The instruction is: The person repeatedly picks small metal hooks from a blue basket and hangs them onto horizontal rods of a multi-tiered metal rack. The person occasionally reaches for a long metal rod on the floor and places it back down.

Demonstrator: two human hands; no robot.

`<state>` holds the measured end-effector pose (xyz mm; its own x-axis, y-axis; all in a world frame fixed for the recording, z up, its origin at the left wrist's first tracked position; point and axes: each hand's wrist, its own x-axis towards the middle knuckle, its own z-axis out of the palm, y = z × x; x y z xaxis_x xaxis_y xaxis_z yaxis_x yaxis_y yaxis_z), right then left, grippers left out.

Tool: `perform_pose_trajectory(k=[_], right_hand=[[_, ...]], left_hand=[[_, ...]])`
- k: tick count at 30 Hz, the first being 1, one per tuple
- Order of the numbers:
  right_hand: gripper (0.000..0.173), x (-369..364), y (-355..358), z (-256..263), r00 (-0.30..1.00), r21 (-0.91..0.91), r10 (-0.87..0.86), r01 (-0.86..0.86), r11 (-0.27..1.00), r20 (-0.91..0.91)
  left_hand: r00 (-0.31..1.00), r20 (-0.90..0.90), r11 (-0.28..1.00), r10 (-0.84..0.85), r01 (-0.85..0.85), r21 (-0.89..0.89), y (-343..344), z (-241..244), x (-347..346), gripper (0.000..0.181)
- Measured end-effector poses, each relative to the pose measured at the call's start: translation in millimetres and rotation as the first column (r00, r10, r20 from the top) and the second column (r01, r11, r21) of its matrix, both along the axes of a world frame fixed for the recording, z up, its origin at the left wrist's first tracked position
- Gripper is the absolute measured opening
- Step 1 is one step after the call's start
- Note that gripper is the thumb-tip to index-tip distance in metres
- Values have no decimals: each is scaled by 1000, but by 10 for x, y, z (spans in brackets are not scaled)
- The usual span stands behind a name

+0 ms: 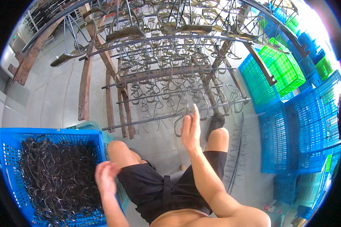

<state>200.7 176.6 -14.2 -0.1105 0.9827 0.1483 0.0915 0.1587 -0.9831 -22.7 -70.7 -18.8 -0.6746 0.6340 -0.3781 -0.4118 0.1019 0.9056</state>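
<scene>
Blurred, my left hand (106,176) is at the right rim of a blue plastic basket (52,131) filled with dark, glossy, curved strips (59,176); its fingers are loosely bent and nothing shows in them. My right hand (191,127) reaches forward over my right thigh, fingers extended, one fingertip with a whitish cover. It is beside the lowest metal rod (147,119) of a rack and close to looped pieces there; whether it grips one is unclear. Many looped, frame-like pieces (164,71) hang in rows on the rack's rods, and larger curved pieces (125,34) are on the nearer upper rods.
Rusty brown uprights (85,88) support the rack. Blue plastic crates (275,142) and a green crate (287,68) are stacked at right. A rod with thin wire prongs (238,147) lies on the floor beside my right leg. A teal basket (88,124) is behind the blue basket.
</scene>
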Motion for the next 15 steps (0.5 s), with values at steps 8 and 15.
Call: perform_pose_trajectory(k=[8, 15], right_hand=[[23, -336, 290, -88, 925, -252, -308, 251, 935, -221], [30, -305, 525, -249, 943, -200, -328, 331, 922, 48]], left_hand=[[752, -516, 484, -409, -300, -822, -598, -1127, -1090, 54], [748, -550, 413, -371, -397, -819, -356, -1341, -1198, 39]])
